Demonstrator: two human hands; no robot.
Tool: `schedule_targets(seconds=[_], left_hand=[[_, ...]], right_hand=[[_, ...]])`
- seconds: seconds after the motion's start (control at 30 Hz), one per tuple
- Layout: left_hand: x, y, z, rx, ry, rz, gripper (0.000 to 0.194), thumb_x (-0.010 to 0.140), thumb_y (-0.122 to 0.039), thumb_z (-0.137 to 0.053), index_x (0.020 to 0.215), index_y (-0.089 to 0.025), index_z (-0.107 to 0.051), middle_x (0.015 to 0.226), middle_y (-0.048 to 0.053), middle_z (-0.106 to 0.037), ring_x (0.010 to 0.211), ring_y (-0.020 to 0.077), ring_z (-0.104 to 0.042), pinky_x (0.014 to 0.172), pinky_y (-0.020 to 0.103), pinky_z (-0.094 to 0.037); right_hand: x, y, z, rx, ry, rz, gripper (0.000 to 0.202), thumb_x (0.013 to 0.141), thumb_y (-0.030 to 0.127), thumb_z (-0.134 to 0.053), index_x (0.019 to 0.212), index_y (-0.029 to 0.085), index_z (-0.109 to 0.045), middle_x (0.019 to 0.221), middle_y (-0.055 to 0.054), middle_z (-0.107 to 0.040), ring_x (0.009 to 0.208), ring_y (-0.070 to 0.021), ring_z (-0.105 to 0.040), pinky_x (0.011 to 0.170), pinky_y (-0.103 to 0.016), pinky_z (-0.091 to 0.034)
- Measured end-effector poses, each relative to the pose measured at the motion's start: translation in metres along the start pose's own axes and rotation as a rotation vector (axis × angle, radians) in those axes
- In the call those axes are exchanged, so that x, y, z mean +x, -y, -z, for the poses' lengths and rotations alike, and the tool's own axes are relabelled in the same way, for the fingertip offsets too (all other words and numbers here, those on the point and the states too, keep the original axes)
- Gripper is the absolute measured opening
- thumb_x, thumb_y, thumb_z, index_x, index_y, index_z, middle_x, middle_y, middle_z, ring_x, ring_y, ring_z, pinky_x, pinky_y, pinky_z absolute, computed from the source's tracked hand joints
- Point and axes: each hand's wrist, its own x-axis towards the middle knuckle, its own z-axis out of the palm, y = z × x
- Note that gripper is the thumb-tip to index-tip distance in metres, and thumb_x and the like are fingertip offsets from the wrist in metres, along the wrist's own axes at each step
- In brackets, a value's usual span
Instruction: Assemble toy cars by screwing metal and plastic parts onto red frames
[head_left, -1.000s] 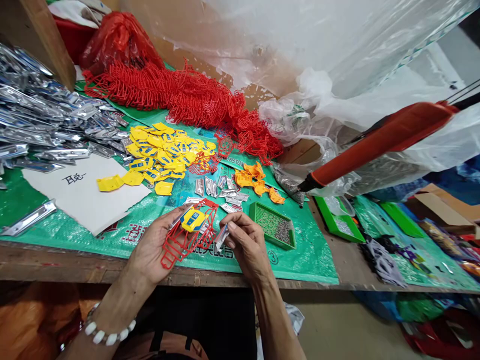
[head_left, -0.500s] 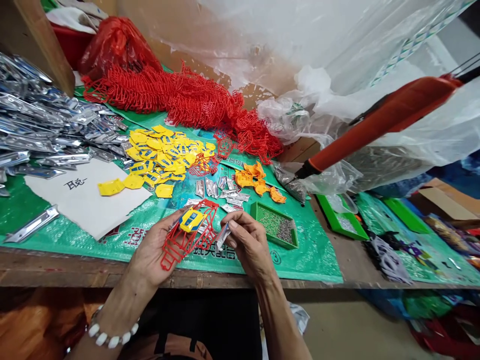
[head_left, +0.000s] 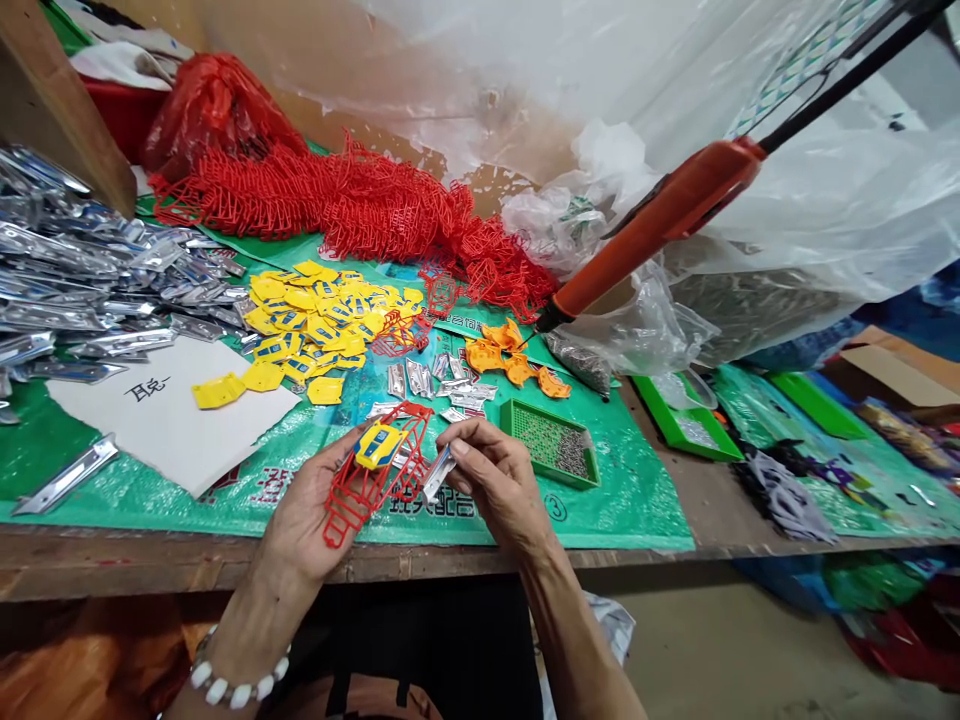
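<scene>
My left hand (head_left: 304,515) holds a red plastic frame (head_left: 360,500) with a yellow and blue panel (head_left: 379,444) on top of it. Pinched between the thumb and fingers of my right hand (head_left: 495,485) is a small silver part (head_left: 439,474), close to the frame's right side. Just beyond the hands lie several loose silver parts (head_left: 420,378) on the green sheet (head_left: 622,515). A green tray (head_left: 592,470) of small metal pieces sits to the right of my right hand.
Behind are yellow panels (head_left: 319,320), orange parts (head_left: 517,368) and heaped red frames (head_left: 375,205). An orange power screwdriver (head_left: 660,225) hangs over the right side, its tip near the orange parts. Long silver parts (head_left: 67,260) pile up at the left.
The screwdriver has swung left, to above the orange parts. The silver part in my right hand is turned and shows more of its length beside the red frame. The camera view has shifted slightly.
</scene>
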Motion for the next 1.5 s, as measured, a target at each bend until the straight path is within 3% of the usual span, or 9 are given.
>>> schedule_targets(seconds=[0.4, 0.9, 1.1, 1.33, 1.5], left_hand=[[0.002, 0.0, 0.003, 0.033, -0.011, -0.021, 0.043, 0.09, 0.002, -0.033, 0.12, -0.004, -0.063, 0.079, 0.011, -0.076, 0.063, 0.0171, -0.073, 0.066, 0.026, -0.061], [-0.005, -0.004, -0.004, 0.006, -0.067, 0.003, 0.046, 0.09, 0.001, -0.031, 0.123, -0.009, -0.061, 0.065, 0.005, -0.074, 0.049, 0.0153, -0.07, 0.051, 0.021, -0.059], [-0.001, -0.003, -0.001, -0.016, -0.078, 0.015, 0.042, 0.093, -0.002, -0.029, 0.121, -0.004, -0.059, 0.068, 0.008, -0.075, 0.05, 0.0147, -0.07, 0.056, 0.022, -0.06], [-0.001, -0.001, 0.0, -0.001, -0.044, -0.008, 0.044, 0.092, -0.001, -0.03, 0.121, -0.007, -0.062, 0.069, 0.008, -0.075, 0.053, 0.0156, -0.071, 0.06, 0.024, -0.061], [-0.008, -0.003, -0.006, -0.015, -0.12, -0.017, 0.044, 0.093, -0.002, -0.031, 0.124, -0.008, -0.061, 0.073, 0.009, -0.077, 0.056, 0.0171, -0.073, 0.062, 0.026, -0.062]], right_hand=[[0.0, 0.007, -0.012, -0.126, 0.027, 0.017, 0.018, 0.085, 0.035, -0.064, 0.089, 0.017, -0.068, 0.067, 0.003, -0.047, 0.053, -0.0064, -0.038, 0.049, -0.022, -0.027], [0.0, 0.009, -0.002, -0.127, -0.009, -0.008, 0.019, 0.082, 0.035, -0.067, 0.084, 0.016, -0.068, 0.064, 0.002, -0.048, 0.052, -0.0064, -0.037, 0.047, -0.021, -0.026], [-0.002, 0.007, 0.001, -0.101, -0.008, -0.002, 0.019, 0.083, 0.035, -0.067, 0.084, 0.016, -0.067, 0.064, 0.002, -0.05, 0.05, -0.0054, -0.038, 0.046, -0.022, -0.025], [-0.002, 0.005, 0.001, -0.073, -0.018, -0.003, 0.02, 0.081, 0.035, -0.068, 0.084, 0.015, -0.067, 0.064, 0.002, -0.051, 0.049, -0.0056, -0.039, 0.045, -0.022, -0.024], [0.0, 0.0, 0.002, -0.057, -0.051, -0.002, 0.019, 0.082, 0.034, -0.067, 0.086, 0.016, -0.066, 0.062, 0.003, -0.049, 0.048, -0.0062, -0.041, 0.046, -0.023, -0.026]])
